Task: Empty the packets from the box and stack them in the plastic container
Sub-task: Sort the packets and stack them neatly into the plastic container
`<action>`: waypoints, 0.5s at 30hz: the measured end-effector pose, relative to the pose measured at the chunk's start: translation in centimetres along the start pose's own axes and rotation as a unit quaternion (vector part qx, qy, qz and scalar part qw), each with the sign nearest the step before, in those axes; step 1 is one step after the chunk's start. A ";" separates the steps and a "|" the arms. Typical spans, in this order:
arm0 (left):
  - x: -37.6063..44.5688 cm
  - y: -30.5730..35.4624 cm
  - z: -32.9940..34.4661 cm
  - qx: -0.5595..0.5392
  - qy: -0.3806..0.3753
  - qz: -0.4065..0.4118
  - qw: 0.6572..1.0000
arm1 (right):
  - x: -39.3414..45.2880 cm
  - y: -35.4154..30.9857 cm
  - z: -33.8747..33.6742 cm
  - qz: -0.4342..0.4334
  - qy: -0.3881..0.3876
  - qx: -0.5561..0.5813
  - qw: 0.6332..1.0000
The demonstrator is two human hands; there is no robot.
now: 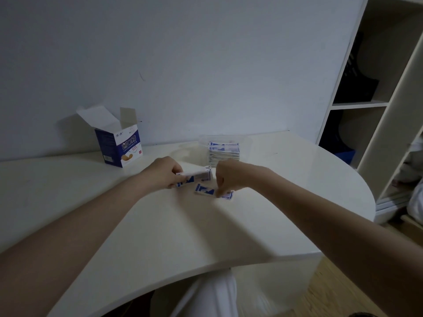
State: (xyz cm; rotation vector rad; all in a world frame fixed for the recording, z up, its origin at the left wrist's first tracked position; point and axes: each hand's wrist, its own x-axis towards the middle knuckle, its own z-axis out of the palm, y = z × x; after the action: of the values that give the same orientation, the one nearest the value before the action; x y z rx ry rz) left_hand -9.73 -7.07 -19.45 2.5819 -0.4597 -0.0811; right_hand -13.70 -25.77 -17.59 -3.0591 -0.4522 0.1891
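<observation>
The box [119, 143] is found upright at the back left of the table [160, 225], flaps open; its contents cannot be seen. A tall stack of packets [223, 153] is already lodged in the clear plastic container [225, 139] behind the hands. A small bundle of packets [194, 176] is gripped in the curled fingers of the left hand [163, 171]. A loose packet [214, 191] on the table is pinched by the right hand [229, 175]. The task is judged mostly complete, these last packets outstanding.
</observation>
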 end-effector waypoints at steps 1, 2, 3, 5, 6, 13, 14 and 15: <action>-0.1 -0.1 0.1 0.000 -0.001 0.000 1.000 | 0.1 -0.1 -0.1 0.008 -0.008 0.017 1.000; -0.3 0.0 0.1 0.001 -0.003 0.003 1.000 | 0.1 -0.2 -0.2 0.017 -0.026 0.041 0.999; -0.4 0.1 0.2 -0.001 -0.005 0.006 1.000 | 0.1 -0.3 -0.3 0.024 -0.047 0.059 0.997; -0.5 0.2 0.2 -0.001 -0.010 0.013 1.000 | 0.0 -0.6 -0.4 0.014 -0.059 0.057 0.997; -0.5 0.3 0.2 -0.001 -0.013 0.016 1.000 | -0.1 -0.7 -0.3 -0.003 -0.033 0.038 0.999; -0.2 0.7 0.0 0.005 -0.026 0.018 0.999 | -0.2 -1.5 0.9 -0.125 0.160 -0.018 0.979; -0.1 0.7 0.0 -0.001 -0.031 0.015 0.999 | -0.1 -1.6 1.0 -0.125 0.172 -0.015 0.977; -0.1 0.6 0.0 -0.011 -0.037 0.012 0.999 | 0.0 -1.6 1.1 -0.127 0.185 -0.016 0.974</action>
State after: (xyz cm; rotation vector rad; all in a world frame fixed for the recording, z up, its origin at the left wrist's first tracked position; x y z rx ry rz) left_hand -9.98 -7.51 -19.13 2.5576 -0.5148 -0.1738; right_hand -14.35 -24.18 -18.55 -2.9258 -0.8112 -0.3920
